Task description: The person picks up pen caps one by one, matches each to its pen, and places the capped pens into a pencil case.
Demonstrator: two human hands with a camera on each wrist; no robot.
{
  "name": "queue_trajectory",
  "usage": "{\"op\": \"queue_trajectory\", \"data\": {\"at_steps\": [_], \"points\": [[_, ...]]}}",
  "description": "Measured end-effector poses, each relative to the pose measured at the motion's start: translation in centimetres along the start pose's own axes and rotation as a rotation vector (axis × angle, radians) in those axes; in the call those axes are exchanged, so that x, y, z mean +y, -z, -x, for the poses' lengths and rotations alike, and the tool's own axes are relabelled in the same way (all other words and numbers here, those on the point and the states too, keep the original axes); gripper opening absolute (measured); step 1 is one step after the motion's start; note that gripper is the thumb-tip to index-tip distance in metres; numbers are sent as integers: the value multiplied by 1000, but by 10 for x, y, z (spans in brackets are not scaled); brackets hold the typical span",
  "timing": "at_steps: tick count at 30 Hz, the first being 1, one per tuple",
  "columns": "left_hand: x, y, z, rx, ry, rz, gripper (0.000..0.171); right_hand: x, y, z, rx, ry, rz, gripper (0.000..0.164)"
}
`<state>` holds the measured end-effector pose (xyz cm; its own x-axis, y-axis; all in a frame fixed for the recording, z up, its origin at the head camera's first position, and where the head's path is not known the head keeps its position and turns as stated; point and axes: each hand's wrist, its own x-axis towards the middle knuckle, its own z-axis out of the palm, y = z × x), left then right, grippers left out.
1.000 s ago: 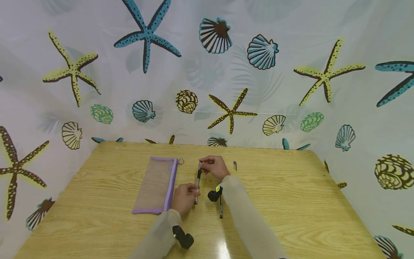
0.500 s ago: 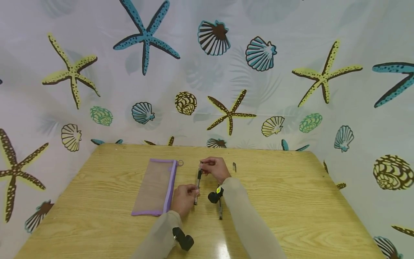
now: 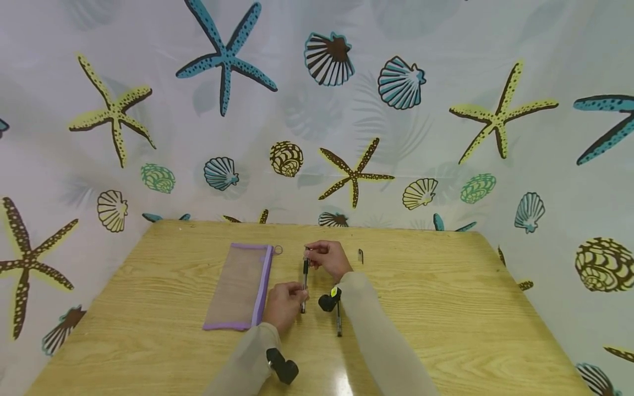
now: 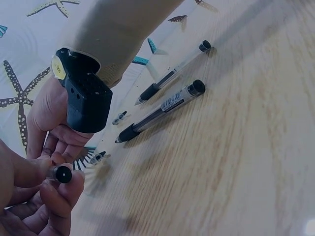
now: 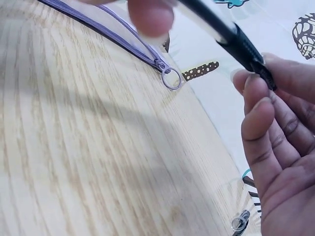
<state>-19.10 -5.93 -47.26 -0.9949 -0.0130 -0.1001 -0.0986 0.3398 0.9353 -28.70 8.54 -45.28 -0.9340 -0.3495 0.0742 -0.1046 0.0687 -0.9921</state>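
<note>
A clear-barrelled pen [image 3: 304,269] with a black grip is held between both hands above the table. My left hand [image 3: 284,305] pinches its rear part; the black end plug [image 4: 63,174] pokes out between thumb and fingers. At the far end my right hand [image 3: 331,258] pinches the black front end with thumb and fingertips, partly hiding it. Whether a cap sits there I cannot tell. Two similar pens lie uncapped on the wood, a nearer pen [image 4: 162,110] and a farther pen [image 4: 172,73]. Beyond their tips lie two small clear-and-black pen caps, one cap [image 4: 98,157] nearer than the other cap [image 4: 119,117].
Left of the hands lies a flat mesh zip pouch [image 3: 238,286] with purple edging. Its zipper pull ring [image 5: 172,78] sticks out at the far corner. The wooden table [image 3: 436,308] ends at a white curtain [image 3: 436,137] printed with starfish and shells.
Both hands keep their grip on the pen and stay nearly in place. The pen's near end has shifted slightly to the right.
</note>
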Motion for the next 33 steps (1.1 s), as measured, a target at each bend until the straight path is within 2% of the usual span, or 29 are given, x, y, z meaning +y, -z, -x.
{"op": "queue_trajectory", "data": {"at_steps": [15, 20, 26, 33], "points": [[-3, -2, -1, 11, -33, -28, 24, -2, 1, 1, -6, 5, 49, 27], [-4, -2, -1, 12, -17, -8, 25, -1, 0, 0, 4, -9, 61, 26], [-6, -2, -1, 21, 8, 5, 27, 12, 0, -10, 18, -22, 87, 27], [-6, 0, -1, 44, 1, -30, 27, 26, -1, -19, 29, -40, 107, 29]]}}
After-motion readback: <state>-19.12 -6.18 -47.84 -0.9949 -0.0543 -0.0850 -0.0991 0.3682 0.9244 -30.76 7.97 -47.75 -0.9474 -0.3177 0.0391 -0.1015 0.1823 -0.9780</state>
